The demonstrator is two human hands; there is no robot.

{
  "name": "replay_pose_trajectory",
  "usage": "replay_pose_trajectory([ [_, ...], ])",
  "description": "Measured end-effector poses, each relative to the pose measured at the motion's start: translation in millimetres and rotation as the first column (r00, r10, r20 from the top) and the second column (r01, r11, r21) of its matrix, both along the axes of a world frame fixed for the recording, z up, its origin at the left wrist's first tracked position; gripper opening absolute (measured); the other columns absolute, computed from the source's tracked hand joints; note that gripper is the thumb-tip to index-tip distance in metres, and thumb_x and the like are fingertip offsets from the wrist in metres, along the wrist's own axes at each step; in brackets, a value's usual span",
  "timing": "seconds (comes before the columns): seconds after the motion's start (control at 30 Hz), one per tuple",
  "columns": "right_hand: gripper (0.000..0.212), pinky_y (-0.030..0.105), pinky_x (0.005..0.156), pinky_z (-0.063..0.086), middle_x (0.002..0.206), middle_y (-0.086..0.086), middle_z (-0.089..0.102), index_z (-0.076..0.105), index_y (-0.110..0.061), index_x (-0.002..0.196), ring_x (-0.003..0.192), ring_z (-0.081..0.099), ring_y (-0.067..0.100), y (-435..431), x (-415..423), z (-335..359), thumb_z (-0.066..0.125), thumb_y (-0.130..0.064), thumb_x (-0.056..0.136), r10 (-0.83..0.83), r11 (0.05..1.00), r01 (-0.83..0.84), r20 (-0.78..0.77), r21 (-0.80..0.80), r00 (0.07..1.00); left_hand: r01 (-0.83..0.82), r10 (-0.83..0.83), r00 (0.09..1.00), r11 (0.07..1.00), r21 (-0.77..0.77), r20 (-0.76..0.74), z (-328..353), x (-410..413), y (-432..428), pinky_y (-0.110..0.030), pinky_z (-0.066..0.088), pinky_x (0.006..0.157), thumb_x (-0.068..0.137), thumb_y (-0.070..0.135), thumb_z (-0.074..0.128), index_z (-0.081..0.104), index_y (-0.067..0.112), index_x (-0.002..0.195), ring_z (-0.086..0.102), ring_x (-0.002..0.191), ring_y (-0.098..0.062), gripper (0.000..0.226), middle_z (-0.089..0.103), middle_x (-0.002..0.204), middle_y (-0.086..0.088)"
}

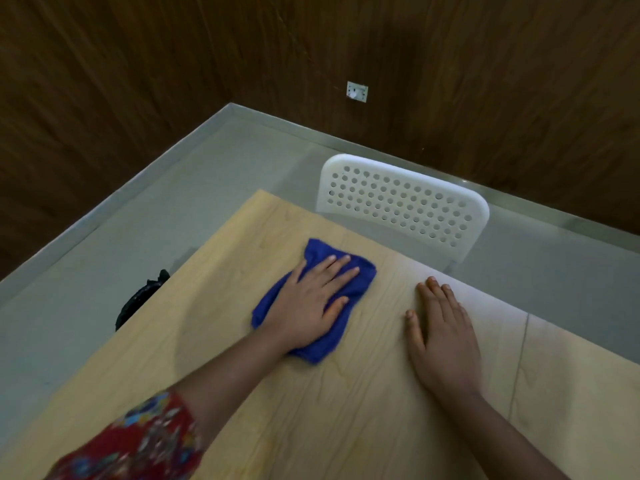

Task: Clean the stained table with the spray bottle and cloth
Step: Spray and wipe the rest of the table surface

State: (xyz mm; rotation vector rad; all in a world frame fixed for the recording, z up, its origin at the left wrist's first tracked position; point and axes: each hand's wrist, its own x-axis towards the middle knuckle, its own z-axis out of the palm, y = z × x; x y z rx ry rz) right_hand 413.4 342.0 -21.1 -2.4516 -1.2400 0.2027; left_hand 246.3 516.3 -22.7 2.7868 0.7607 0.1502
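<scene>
- Head view, cloth: the blue cloth (320, 251) lies bunched on the desk (242, 341), toward its far edge and well in from the left corner. The spray bottle is out of sight.
- Left hand: the left hand (311, 299) lies flat on the cloth, fingers straight and spread, pressing rather than gripping. The step in hand looks like wiping.
- Right hand: the right hand (445, 337) rests flat on the bare desk near the cloth, fingers straight, holding nothing. It serves well as a brace.
- Doing it well: press evenly through the palm and overlap the strokes. Work toward the faint yellowish marks by the cloth's near corner; whether they are stain or grain I cannot tell.
- Risk: a bunched cloth can slip from under a flat palm, so refold it if it rolls.
</scene>
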Motion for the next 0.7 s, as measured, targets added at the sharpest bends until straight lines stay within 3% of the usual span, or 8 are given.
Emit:
replay_pose_trajectory([
  [0.07,0.060,0.033,0.120,0.012,0.157,-0.007,0.026,0.032,-0.022,0.149,0.147,0.015,0.010,-2,0,2,0.028,-0.047,0.095,-0.011,1.000,0.011,-0.020,0.009,1.000,-0.039,0.039,0.999,0.999,0.006,-0.006,-3,-36,8,-0.037,0.013,0.116,0.095,0.049,0.021,0.024,0.038,0.151,0.011,0.146,-0.003,0.056,0.015,0.159,0.017],
  [0.13,0.055,0.034,0.120,0.015,0.156,-0.007,0.029,0.034,-0.023,0.148,0.146,0.018,0.011,-4,1,3,0.038,-0.043,0.096,-0.018,0.998,0.022,-0.083,0.054,0.996,-0.269,0.270,0.961,0.963,0.035,-0.059,-4,-51,32,-0.044,0.015,0.117,0.095,0.050,0.018,0.020,0.037,0.151,0.013,0.147,-0.008,0.058,0.015,0.160,0.014],
  [0.23,0.053,0.037,0.117,0.023,0.153,-0.016,0.031,0.032,-0.035,0.146,0.143,0.024,0.008,-13,7,15,0.053,-0.028,0.097,0.090,0.970,0.015,-0.419,0.241,0.904,-0.485,0.486,0.865,0.873,0.043,-0.122,0,-21,47,-0.047,0.006,0.118,0.101,0.045,0.019,0.010,0.032,0.154,0.005,0.149,-0.011,0.055,0.006,0.162,0.010],
  [0.3,0.049,0.039,0.118,0.024,0.153,-0.019,0.030,0.036,-0.038,0.143,0.144,0.022,0.005,-38,8,24,0.051,-0.023,0.098,0.142,0.949,0.047,-0.555,0.312,0.820,-0.456,0.455,0.882,0.890,0.023,-0.119,2,9,22,-0.047,0.005,0.118,0.100,0.045,0.017,0.009,0.031,0.154,0.003,0.149,-0.011,0.056,0.004,0.162,0.008],
  [0.37,0.044,0.040,0.117,0.025,0.152,-0.016,0.032,0.039,-0.033,0.143,0.144,0.024,0.006,-74,8,22,0.046,-0.030,0.100,0.065,0.963,0.065,-0.458,0.262,0.887,-0.281,0.284,0.952,0.959,0.042,-0.115,1,19,-17,-0.047,0.007,0.119,0.096,0.049,0.012,0.011,0.033,0.154,0.005,0.149,-0.011,0.060,0.006,0.162,0.009],
  [0.5,0.050,0.044,0.113,0.029,0.147,0.002,0.045,0.047,-0.017,0.139,0.139,0.034,0.020,-151,6,6,0.038,-0.033,0.092,-0.101,0.992,0.101,-0.006,0.077,0.995,0.133,-0.131,0.985,0.991,0.017,-0.110,1,-28,-59,-0.042,0.006,0.119,0.098,0.051,0.016,0.013,0.040,0.152,0.002,0.148,-0.004,0.056,0.003,0.161,0.018],
  [0.6,0.050,0.043,0.115,0.026,0.145,0.004,0.047,0.050,-0.014,0.136,0.138,0.035,0.021,-157,5,1,0.032,-0.032,0.092,-0.180,0.979,0.180,-0.009,0.098,0.984,-0.077,0.081,0.991,0.996,0.043,-0.107,0,-38,-30,-0.050,0.017,0.115,0.095,0.052,0.018,0.016,0.043,0.151,0.008,0.147,-0.004,0.057,0.009,0.160,0.018],
  [0.7,0.050,0.042,0.116,0.025,0.145,0.003,0.047,0.048,-0.015,0.137,0.138,0.036,0.018,-153,4,4,0.030,-0.031,0.094,-0.184,0.972,0.190,-0.057,0.141,0.981,-0.394,0.396,0.911,0.918,0.046,-0.114,3,11,-13,-0.055,0.010,0.116,0.098,0.048,0.018,0.015,0.035,0.153,0.007,0.149,-0.011,0.056,0.010,0.162,0.010],
])
